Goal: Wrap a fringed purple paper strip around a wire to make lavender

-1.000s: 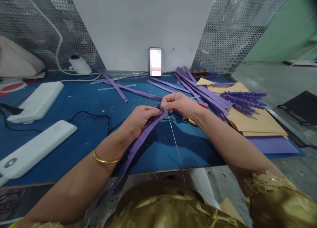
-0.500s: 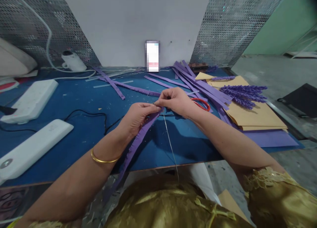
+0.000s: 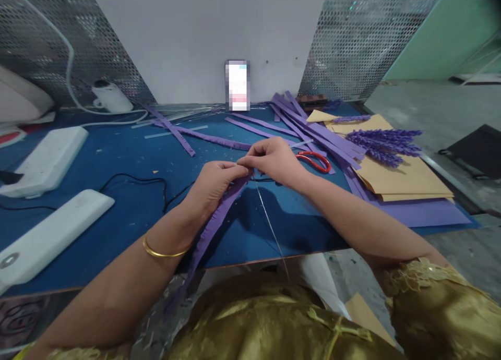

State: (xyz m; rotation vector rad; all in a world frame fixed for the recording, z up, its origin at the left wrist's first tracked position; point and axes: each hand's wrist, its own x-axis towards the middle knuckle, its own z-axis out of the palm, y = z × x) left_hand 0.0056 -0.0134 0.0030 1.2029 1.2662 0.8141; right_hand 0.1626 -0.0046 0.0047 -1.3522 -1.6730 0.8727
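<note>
Purple strip (image 3: 219, 216) in left hand (image 3: 217, 185), upper end at right hand (image 3: 274, 162).

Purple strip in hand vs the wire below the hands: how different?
The strip is purple; the wire is pale. The strip is broad, ruffle-edged; the wire is thin. The strip slants down-left; the wire down-right. Both reach past the near edge of the table.

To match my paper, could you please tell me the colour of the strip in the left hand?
Purple; the strip shows best in the head view.
</note>
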